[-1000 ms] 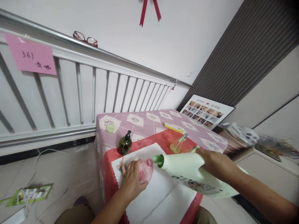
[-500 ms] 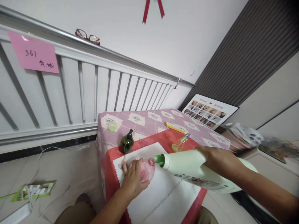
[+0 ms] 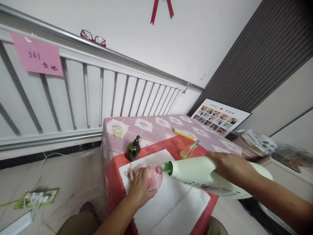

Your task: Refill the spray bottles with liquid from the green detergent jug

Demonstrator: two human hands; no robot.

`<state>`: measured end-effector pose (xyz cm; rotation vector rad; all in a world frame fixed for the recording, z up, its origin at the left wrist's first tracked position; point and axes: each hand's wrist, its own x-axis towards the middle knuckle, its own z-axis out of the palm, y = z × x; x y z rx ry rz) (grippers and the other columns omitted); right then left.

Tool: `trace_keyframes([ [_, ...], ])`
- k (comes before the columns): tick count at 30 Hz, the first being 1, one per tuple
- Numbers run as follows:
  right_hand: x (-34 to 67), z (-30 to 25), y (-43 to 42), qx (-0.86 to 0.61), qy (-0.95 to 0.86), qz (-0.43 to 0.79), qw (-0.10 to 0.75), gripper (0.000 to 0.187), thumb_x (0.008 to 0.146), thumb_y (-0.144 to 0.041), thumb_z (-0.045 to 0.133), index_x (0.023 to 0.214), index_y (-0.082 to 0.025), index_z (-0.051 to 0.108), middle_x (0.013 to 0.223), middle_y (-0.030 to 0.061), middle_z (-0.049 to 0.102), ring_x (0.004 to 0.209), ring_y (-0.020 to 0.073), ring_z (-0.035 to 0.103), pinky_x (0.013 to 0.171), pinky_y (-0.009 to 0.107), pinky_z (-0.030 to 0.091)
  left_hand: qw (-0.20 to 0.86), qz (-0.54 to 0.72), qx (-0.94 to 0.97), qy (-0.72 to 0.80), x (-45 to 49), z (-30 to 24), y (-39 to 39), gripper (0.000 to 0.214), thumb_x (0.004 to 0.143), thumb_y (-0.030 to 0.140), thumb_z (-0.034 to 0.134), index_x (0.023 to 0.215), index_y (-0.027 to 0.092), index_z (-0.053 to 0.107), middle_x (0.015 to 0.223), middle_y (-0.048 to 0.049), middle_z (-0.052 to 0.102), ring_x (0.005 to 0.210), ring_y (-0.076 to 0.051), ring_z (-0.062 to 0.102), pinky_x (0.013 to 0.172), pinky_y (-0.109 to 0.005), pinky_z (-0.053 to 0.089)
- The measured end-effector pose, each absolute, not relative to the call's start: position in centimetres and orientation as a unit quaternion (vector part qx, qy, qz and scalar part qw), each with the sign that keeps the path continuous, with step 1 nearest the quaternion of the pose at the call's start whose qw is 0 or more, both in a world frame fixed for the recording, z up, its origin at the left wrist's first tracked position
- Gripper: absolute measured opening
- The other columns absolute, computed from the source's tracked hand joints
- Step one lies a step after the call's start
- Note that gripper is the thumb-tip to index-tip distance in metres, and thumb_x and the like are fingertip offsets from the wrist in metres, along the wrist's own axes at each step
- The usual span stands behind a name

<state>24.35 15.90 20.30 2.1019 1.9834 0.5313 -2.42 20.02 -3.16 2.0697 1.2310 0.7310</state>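
My left hand (image 3: 140, 186) is wrapped round a small pink clear bottle (image 3: 154, 177) that stands on a white cloth (image 3: 168, 209). My right hand (image 3: 231, 167) grips a large pale green bottle (image 3: 195, 173), tipped nearly flat. Its green spout (image 3: 166, 167) sits right beside the pink bottle's open mouth. Whether liquid is flowing cannot be made out.
A dark green pump bottle (image 3: 133, 149) stands behind my left hand. A yellow spray bottle (image 3: 188, 150) lies on the red cloth, and a light green cap (image 3: 118, 132) and a yellow box (image 3: 184, 133) rest on the pink tablecloth (image 3: 156, 127). A white radiator (image 3: 97, 98) is behind.
The large green bottle has tipped a little flatter and its spout stays at the pink bottle's mouth. My view has shifted slightly; both hands keep their grips.
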Motion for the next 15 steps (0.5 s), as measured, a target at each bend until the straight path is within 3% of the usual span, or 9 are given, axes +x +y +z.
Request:
trace_keyframes([
  [3, 23.8, 21.6, 15.8, 0.683, 0.689, 0.157, 0.186, 0.016, 0.070, -0.018, 0.055, 0.085, -0.026, 0.057, 0.078, 0.0029, 0.071, 0.073, 0.0261, 0.068, 0.057, 0.028, 0.034, 0.309, 0.278, 0.780, 0.467, -2.5, -3.1, 20.0, 0.083, 0.066, 0.037, 0.065, 0.141, 0.022, 0.035, 0.142, -0.0116, 0.048, 0.135, -0.031, 0.037, 0.115, -0.059, -0.004],
  [15, 23.2, 22.3, 15.7, 0.646, 0.703, 0.203, 0.219, 0.011, 0.075, -0.019, 0.051, 0.084, -0.024, 0.053, 0.075, 0.0039, 0.070, 0.069, 0.0266, 0.068, 0.053, 0.028, 0.030, 0.314, 0.278, 0.781, 0.463, -2.5, -3.3, 20.0, 0.083, 0.066, 0.038, 0.066, 0.141, 0.022, 0.034, 0.141, -0.0106, 0.049, 0.135, -0.030, 0.037, 0.115, -0.057, -0.006],
])
